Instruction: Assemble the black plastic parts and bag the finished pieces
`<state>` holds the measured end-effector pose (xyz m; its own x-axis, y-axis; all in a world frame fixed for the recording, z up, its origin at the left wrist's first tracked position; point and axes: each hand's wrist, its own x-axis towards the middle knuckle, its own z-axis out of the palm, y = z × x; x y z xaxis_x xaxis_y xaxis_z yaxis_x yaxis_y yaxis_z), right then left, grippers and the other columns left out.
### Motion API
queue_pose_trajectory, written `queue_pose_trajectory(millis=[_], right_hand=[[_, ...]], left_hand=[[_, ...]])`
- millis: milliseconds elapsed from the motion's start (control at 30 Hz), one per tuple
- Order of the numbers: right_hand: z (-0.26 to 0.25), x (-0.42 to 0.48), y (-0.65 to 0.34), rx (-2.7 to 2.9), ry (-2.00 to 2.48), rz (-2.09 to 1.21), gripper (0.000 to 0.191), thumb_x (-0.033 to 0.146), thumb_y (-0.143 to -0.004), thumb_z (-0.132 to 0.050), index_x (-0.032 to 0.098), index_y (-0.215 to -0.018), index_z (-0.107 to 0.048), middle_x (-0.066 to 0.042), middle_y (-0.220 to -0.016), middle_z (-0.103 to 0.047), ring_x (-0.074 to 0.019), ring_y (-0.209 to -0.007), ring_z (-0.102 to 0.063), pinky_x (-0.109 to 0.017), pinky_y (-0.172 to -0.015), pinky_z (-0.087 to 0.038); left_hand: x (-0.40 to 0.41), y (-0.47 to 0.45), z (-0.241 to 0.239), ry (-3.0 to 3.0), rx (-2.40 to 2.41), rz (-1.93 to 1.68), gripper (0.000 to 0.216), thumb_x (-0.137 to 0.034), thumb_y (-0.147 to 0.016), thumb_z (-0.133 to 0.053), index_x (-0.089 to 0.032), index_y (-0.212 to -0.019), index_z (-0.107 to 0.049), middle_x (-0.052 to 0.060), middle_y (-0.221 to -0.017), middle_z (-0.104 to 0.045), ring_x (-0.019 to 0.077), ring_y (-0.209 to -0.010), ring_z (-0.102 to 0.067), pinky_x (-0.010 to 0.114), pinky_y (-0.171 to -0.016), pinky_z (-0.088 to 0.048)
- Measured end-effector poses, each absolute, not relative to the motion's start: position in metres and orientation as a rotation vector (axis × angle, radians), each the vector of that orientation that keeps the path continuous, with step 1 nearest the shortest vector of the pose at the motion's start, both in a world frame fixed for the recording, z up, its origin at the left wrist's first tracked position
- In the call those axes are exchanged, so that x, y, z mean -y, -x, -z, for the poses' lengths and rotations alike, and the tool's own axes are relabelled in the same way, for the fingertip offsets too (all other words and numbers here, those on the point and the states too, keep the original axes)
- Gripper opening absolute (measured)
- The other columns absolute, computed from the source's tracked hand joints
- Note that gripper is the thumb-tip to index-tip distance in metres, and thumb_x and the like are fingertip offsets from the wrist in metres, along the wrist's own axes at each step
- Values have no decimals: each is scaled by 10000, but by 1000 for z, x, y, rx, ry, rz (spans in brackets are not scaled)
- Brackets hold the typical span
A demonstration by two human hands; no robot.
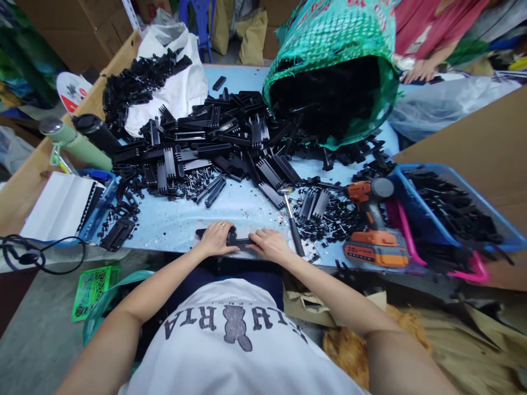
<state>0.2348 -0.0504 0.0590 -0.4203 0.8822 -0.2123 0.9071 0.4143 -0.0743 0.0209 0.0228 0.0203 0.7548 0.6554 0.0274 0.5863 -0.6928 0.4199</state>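
Observation:
At the table's near edge, my left hand (pixel 218 238) is closed over the left part of a long black plastic piece (pixel 240 242). My right hand (pixel 268 243) grips the same piece at its right end, fingers curled down over it. The piece lies flat at the edge, much of it hidden under my hands. Just right of my right hand lies a hammer (pixel 293 225), its head pointing away from me. Beside it are slotted black plastic parts (pixel 315 204) and a scatter of small black pieces (pixel 329 226).
An orange cordless drill (pixel 373 222) stands at the right, next to a blue basket (pixel 453 181) of black parts. Behind lie a heap of black parts (pixel 197 137) and a green woven sack (pixel 333 49). Bottles (pixel 78 142) stand left. Another person's hand (pixel 422 71) shows at back right.

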Motion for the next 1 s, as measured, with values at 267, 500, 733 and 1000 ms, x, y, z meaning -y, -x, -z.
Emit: queue_pose_trajectory(millis=[267, 500, 733, 1000], right_hand=[[-83, 40, -224, -2537, -1604, 155, 372, 448, -944, -301, 194, -1004, -565, -107, -898, -612, -209, -830, -527, -303, -645, -271], [-94, 22, -229, -2507, -1538, 259, 366, 501, -911, -368, 206, -962, -579, -82, -856, -630, -202, -794, -564, -290, -626, -279], [-87, 12, -232, -2462, -1570, 361, 391, 504, -921, -334, 184, -988, -547, -89, -898, -652, -211, -825, -602, -263, -599, -296], [-56, -6, -244, -2332, -1683, 463, 490, 544, -931, -210, 185, -1062, -518, -102, -893, -685, -219, -776, -640, -257, -613, -335]], left_hand=[[-27, -13, -18, -2502, -995, -476, 718, -679, -682, -570, -152, -1155, -446, 127, -1089, -572, 270, -1036, -549, 391, -890, -428], [-26, -14, -17, -2482, -1016, -530, 700, -644, -695, -584, -142, -1163, -445, 128, -1070, -583, 269, -1028, -553, 387, -893, -434], [-63, -25, -24, -2363, -913, -151, 709, -679, -619, -626, -155, -1089, -540, 91, -986, -615, 260, -908, -589, 364, -787, -465], [-78, 2, -48, -2405, -841, -239, 641, -600, -695, -617, -190, -1176, -511, 110, -1174, -540, 265, -1115, -486, 402, -949, -389]])
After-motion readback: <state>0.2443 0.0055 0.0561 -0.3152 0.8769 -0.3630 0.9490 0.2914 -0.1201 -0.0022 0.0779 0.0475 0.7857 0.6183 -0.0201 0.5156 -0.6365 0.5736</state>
